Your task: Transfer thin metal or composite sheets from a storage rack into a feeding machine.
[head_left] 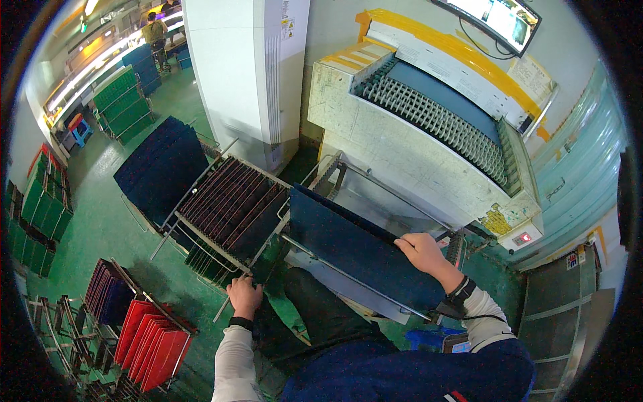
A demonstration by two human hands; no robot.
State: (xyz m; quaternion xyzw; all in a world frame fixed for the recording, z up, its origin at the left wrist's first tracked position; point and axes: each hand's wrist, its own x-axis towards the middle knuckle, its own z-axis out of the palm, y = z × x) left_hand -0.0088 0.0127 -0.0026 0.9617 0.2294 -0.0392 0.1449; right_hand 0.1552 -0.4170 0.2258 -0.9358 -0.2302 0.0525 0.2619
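Observation:
A large dark blue panel (362, 251) stands tilted in a metal rail stand in front of me. My right hand (423, 253) is closed over its top edge near the right end. At least one more dark panel stands just behind it. To the left is a slotted metal rack (231, 208) holding several dark panels on edge. At its near corner my left hand (245, 295) is closed on the metal frame, fingers curled; the fingertips are partly hidden.
Beyond the stand is a pale machine (422, 147) with rows of rollers, a monitor (499, 23) above it. A white column (244, 80) rises behind the rack. Dark blue panels (164, 171) lean at left; red panels (151, 345) stand lower left. A person (154, 37) is far off.

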